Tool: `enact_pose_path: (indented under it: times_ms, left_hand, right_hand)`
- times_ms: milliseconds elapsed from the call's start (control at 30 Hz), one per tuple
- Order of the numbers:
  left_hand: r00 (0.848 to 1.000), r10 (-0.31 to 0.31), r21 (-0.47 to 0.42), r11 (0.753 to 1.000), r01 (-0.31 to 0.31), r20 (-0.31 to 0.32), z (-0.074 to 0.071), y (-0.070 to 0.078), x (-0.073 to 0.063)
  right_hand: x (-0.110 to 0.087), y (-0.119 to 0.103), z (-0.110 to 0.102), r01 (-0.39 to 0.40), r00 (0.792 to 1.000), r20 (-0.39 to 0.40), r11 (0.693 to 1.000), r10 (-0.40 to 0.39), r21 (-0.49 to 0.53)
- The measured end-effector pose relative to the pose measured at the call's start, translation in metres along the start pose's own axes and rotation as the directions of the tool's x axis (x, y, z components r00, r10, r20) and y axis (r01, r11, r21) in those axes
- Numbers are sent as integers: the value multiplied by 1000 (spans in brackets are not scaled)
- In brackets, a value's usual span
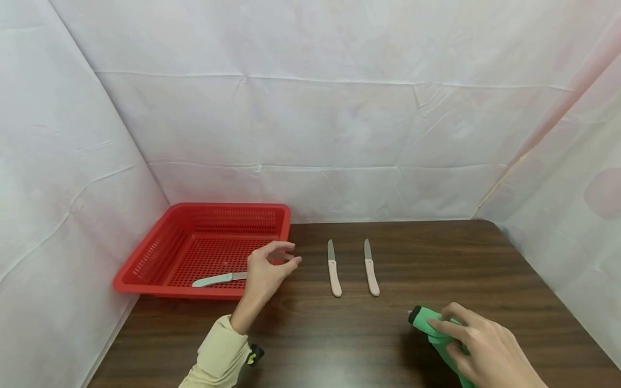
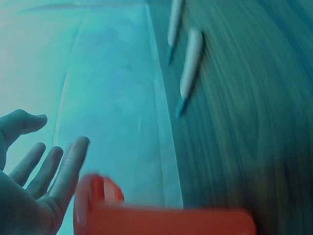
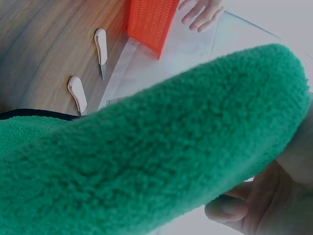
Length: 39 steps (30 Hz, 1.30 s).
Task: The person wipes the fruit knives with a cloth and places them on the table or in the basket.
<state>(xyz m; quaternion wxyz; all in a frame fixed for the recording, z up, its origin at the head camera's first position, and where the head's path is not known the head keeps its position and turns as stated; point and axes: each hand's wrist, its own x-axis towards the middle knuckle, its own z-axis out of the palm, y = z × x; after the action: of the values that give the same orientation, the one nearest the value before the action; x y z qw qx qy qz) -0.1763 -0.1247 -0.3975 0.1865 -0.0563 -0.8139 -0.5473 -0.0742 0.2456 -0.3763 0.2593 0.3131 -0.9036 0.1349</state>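
Note:
My left hand (image 1: 267,269) is at the right rim of the red plastic basket (image 1: 127,283), fingers loosely bent and apart, holding nothing. In the left wrist view its fingers (image 2: 71,164) are spread beside the basket's blurred red rim. One small knife (image 1: 213,279) with a pale handle lies in the basket, its blade partly hidden by that hand. At front right, my right hand (image 1: 485,345) grips a folded green cloth (image 1: 439,330) with a black edge. In the right wrist view the fuzzy cloth (image 3: 161,142) fills the middle, over the thumb and fingers.
Two more knives, a left one (image 1: 334,275) and a right one (image 1: 371,275), lie side by side on the dark wooden table (image 1: 339,328), blades pointing away. White sheeting (image 1: 330,124) hangs behind the table and along both sides.

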Motion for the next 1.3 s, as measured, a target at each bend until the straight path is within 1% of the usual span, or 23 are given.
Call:
enact_pose_path:
  times_ms: [133, 267, 400, 567, 700, 800, 900, 967, 1033, 1200, 1300]
  left_hand:
    - [999, -38, -34, 999, 39, 32, 16, 4, -1]
    - [997, -70, -33, 997, 71, 42, 32, 4, -1]
    - [992, -121, -47, 991, 123, 48, 48, -4, -1]
    - [979, -196, -86, 976, 201, 65, 62, -17, -1]
    - [973, -224, -79, 971, 228, 48, 72, -26, -1]
    - [965, -258, -73, 962, 261, 50, 82, -31, -2]
    - [953, -293, -73, 952, 298, 70, 92, -35, -3]
    - [950, -300, -61, 950, 305, 82, 98, -38, -5]
    - [951, -295, -49, 953, 300, 95, 104, -40, -6]
    - [957, -264, -31, 963, 270, 116, 115, -45, -5]
    - [961, -253, 17, 967, 253, 110, 121, -47, -3]
  right_hand:
    - [0, 0, 0, -12, 1000, 13, 1000, 12, -1]
    - [0, 0, 0, -22, 999, 27, 1000, 22, 1]
    - [0, 1, 0, -24, 999, 27, 1000, 24, 1]
    - [-1, 2, 0, -29, 999, 28, 1000, 29, -8]
    - [-2, 2, 1, -35, 999, 30, 999, 35, -10]
    - [-3, 3, 1, -39, 999, 30, 999, 39, -10]
    - [-4, 3, 0, -42, 999, 33, 999, 42, -9]
    - [-4, 3, 0, -45, 998, 39, 999, 45, -8]
    - [-4, 2, 0, -47, 998, 42, 999, 47, -7]
    - [-4, 3, 0, -41, 999, 34, 999, 42, -10]
    - [-4, 3, 0, -42, 998, 34, 999, 43, -10]
